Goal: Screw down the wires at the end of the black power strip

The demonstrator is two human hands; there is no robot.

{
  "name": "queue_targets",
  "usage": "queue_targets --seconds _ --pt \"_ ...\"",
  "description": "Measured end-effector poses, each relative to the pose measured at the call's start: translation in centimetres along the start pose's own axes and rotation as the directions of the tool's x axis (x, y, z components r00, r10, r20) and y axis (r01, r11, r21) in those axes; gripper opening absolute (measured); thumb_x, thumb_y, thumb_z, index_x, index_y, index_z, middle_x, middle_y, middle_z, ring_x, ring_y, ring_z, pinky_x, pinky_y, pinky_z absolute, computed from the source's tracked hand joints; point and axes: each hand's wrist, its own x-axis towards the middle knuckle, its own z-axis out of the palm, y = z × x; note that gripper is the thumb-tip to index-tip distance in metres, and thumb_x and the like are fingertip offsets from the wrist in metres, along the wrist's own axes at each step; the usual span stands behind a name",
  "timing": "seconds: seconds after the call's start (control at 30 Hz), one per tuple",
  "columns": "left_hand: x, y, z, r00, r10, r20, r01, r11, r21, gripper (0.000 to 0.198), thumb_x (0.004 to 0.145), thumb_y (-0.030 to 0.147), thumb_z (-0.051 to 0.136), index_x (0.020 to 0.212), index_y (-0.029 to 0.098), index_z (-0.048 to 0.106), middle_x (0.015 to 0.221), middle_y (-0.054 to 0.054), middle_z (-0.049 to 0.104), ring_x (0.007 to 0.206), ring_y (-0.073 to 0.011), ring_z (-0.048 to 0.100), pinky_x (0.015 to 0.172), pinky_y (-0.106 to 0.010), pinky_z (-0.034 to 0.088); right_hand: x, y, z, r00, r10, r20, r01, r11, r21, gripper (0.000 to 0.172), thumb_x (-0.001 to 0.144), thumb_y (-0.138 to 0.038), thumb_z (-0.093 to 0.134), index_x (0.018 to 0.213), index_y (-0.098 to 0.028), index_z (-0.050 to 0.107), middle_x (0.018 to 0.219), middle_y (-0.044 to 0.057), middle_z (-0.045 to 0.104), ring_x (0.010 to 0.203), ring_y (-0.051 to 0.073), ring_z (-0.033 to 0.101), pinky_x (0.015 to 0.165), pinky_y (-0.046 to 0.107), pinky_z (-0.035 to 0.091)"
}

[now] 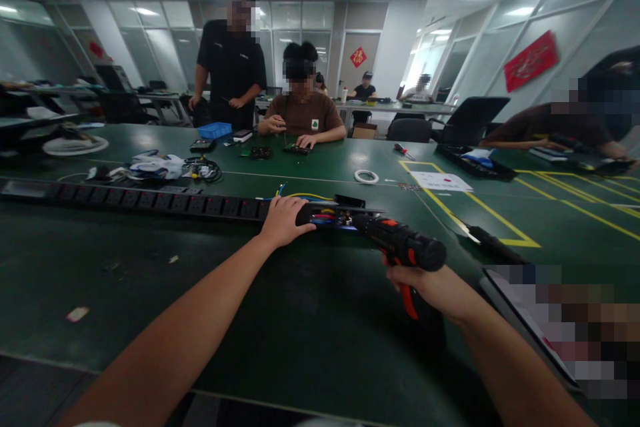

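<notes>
A long black power strip [165, 203] with a row of sockets lies across the green table. My left hand [284, 219] grips it near its right end, fingers over the top and thumb along the near side. Just right of that hand the strip's casing is open, and coloured wires [325, 215] show inside. My right hand [425, 283] is wrapped round the handle of a black and orange cordless drill [400, 240]. The drill's nose points left into the open end of the strip; its exact contact point is too small to make out.
Bagged parts and cables [160, 165] lie behind the strip. A roll of white tape [366, 176], a paper sheet [440, 181], a screwdriver [403, 151] and a black tray [475, 161] lie farther right. Across the table a seated person [305, 113] handles small parts; another person [231, 67] stands.
</notes>
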Motion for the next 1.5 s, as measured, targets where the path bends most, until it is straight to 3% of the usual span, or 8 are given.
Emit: queue_targets --seconds 1.1,1.5 --pt "-0.04 0.0 0.01 1.0 -0.017 0.012 0.017 1.0 -0.01 0.065 0.099 0.064 0.077 0.149 0.024 0.067 0.154 -0.013 0.07 0.146 -0.0375 0.059 0.132 -0.059 0.032 -0.19 -0.11 0.11 1.0 -0.023 -0.007 0.023 0.999 -0.046 0.024 0.065 -0.035 0.072 0.085 -0.023 0.069 0.066 -0.001 0.065 0.065 0.02 0.06 0.064 0.033 0.048" --pt "-0.02 0.09 -0.24 1.0 -0.01 0.01 0.01 1.0 -0.005 0.066 0.099 0.067 0.074 0.15 0.025 0.067 0.153 -0.013 0.07 0.145 -0.0376 0.059 0.132 -0.061 0.03 -0.24 -0.05 0.09 0.999 -0.022 -0.035 0.019 0.996 -0.087 0.034 0.067 -0.036 0.073 0.099 -0.023 0.074 0.071 -0.001 0.066 0.07 0.022 0.062 0.069 0.036 0.048"
